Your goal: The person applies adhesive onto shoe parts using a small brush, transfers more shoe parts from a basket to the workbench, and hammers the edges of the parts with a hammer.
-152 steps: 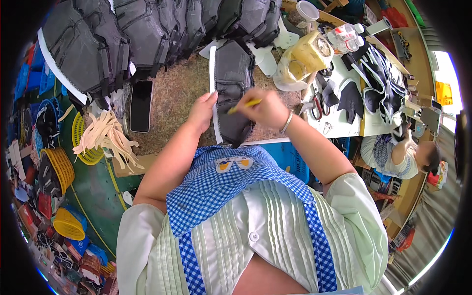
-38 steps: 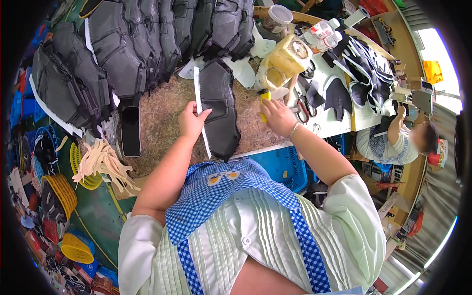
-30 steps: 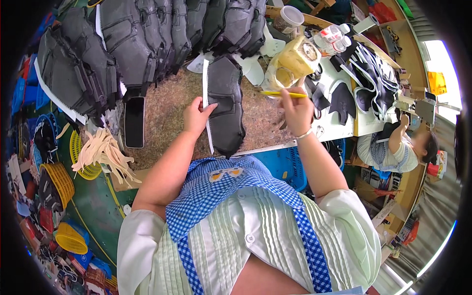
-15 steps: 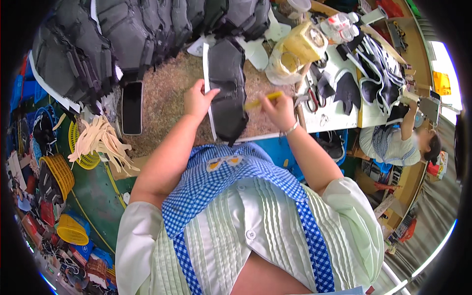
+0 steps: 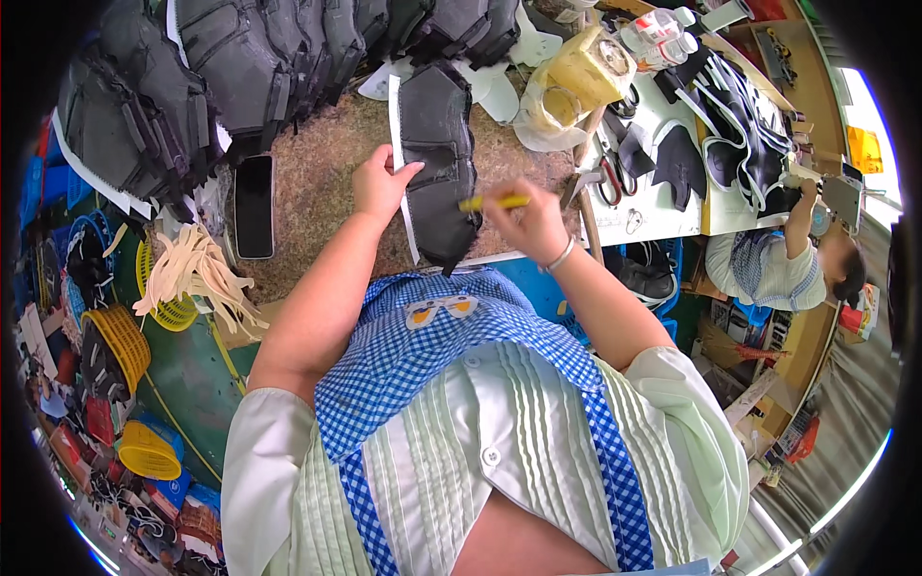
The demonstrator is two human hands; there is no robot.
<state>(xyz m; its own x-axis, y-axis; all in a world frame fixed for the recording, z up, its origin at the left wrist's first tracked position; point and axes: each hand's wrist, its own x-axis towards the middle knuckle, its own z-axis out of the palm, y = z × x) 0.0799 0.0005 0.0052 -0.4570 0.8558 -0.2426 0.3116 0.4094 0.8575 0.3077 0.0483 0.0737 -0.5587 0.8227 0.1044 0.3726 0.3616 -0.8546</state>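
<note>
A black padded shoe-upper piece (image 5: 437, 178) with a white strip along its left edge lies lengthwise on the speckled brown work board (image 5: 322, 182). My left hand (image 5: 382, 187) pinches that white edge, thumb on top, the other fingers partly hidden. In my right hand (image 5: 531, 223) is a slim yellow brush-like tool (image 5: 509, 202), closed between thumb and fingers. Its tip is over the right part of the black piece; whether it touches cannot be made out.
Stacked black pieces (image 5: 230, 67) line the back left. A phone (image 5: 254, 206) lies by pale strips (image 5: 187, 274). At right are a crusted yellowish pot (image 5: 591, 72), a hammer (image 5: 585, 187), scissors (image 5: 611, 180) and bottles (image 5: 663, 38). Another person (image 5: 768, 264) works farther right.
My right hand has moved slightly left and down, bringing the yellow tool over the black piece. The left hand keeps its pinch, and the whole view has shifted a little.
</note>
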